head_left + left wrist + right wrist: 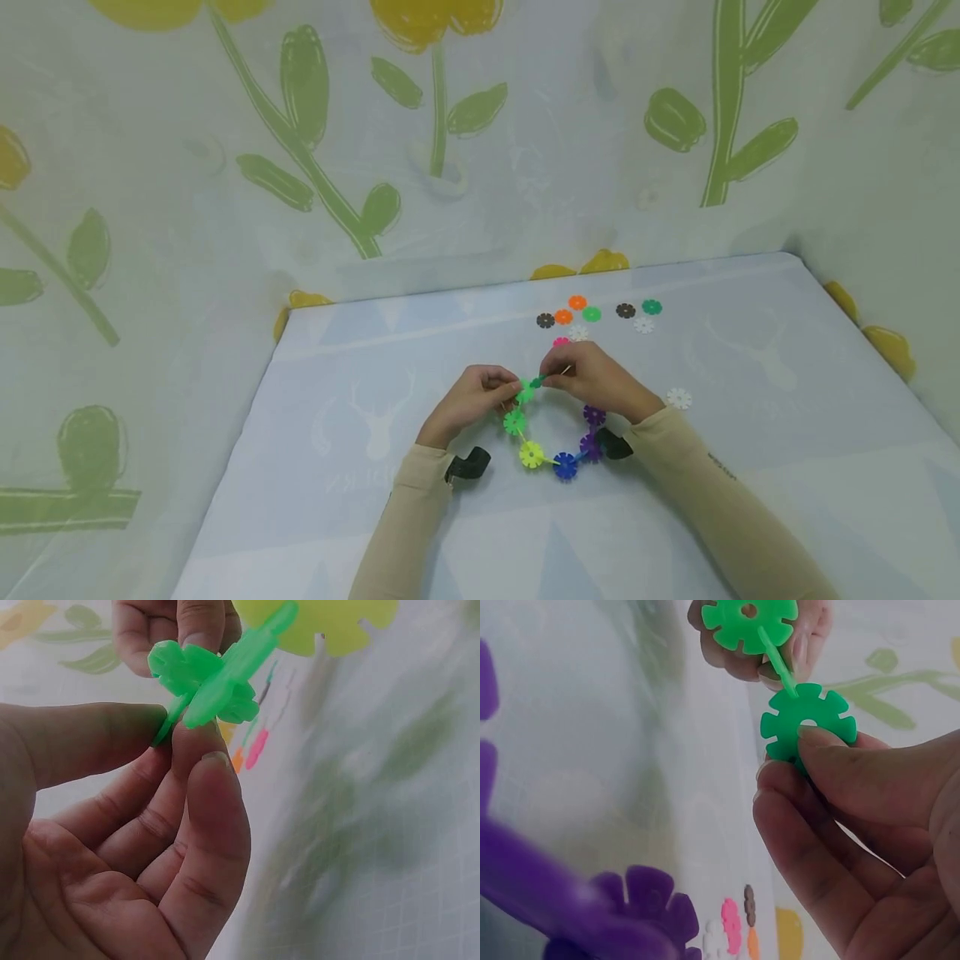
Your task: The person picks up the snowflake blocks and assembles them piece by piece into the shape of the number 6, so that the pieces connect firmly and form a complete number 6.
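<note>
A curved chain of slotted plastic snowflake discs hangs between the two hands, with light green discs (514, 422), a yellow disc (532, 454), a blue disc (566, 466) and purple discs (591, 447). My left hand (472, 400) pinches a light green disc (169, 724) near the chain's end between thumb and fingers. Thumb and forefinger of my right hand (600, 379) grip a darker green disc (784, 724). In the right wrist view its upper edge meets a light green disc seen edge-on. The purple end passes close below the right hand.
Loose discs lie farther back on the table (450, 333): orange (577, 302), brown (626, 311), green (652, 307), white (643, 325) and pink (560, 342) among them. Another white disc (678, 398) lies by the right sleeve. A flower-patterned curtain (525, 208) stands behind.
</note>
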`<state>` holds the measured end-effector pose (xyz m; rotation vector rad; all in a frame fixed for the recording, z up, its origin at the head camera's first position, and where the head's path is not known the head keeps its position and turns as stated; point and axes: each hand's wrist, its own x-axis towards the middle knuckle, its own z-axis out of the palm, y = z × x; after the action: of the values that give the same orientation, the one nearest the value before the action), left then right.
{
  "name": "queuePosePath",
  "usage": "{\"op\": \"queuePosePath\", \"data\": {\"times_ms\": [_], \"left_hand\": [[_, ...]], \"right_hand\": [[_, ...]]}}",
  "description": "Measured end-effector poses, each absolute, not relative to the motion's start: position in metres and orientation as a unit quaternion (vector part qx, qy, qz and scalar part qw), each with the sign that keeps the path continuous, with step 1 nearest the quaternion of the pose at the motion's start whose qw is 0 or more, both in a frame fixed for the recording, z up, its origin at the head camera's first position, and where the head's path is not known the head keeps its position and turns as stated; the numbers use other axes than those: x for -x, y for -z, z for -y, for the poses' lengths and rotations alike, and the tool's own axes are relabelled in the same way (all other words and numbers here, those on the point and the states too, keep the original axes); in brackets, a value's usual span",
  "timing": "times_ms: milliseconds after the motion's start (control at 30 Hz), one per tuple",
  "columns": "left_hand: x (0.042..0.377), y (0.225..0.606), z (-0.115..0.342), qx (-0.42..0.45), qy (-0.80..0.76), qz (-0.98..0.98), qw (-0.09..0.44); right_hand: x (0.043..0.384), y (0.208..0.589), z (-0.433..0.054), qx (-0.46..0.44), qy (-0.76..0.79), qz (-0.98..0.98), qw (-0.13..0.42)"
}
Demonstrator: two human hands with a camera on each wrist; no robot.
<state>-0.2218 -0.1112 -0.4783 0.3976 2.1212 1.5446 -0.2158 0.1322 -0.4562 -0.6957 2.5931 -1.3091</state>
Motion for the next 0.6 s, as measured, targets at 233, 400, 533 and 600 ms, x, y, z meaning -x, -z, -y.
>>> {"op": "queuePosePath", "data": {"times_ms": [233, 400, 533, 600], "left_hand": [[0.2201, 0.4786, 0.1104, -0.147, -0.559, -0.783, 0.231], [0.2214, 0.4813, 0.1092, -0.141, -0.559, -0.788, 0.217], [0.2208, 0.4829, 0.1084, -0.134, -0.567, -0.783, 0.218], [0.2204, 0.4836, 0.1083, -0.133, -0.571, -0.78, 0.218]], "right_hand": [[0.2126, 0.4555, -0.1299, 0.23, 0.438, -0.866, 0.073], [0.2106, 0.4544, -0.1272, 0.225, 0.433, -0.87, 0.065], [0.2096, 0.4569, -0.1243, 0.221, 0.431, -0.873, 0.059], [0.2092, 0.4586, -0.1228, 0.22, 0.435, -0.871, 0.062]]}}
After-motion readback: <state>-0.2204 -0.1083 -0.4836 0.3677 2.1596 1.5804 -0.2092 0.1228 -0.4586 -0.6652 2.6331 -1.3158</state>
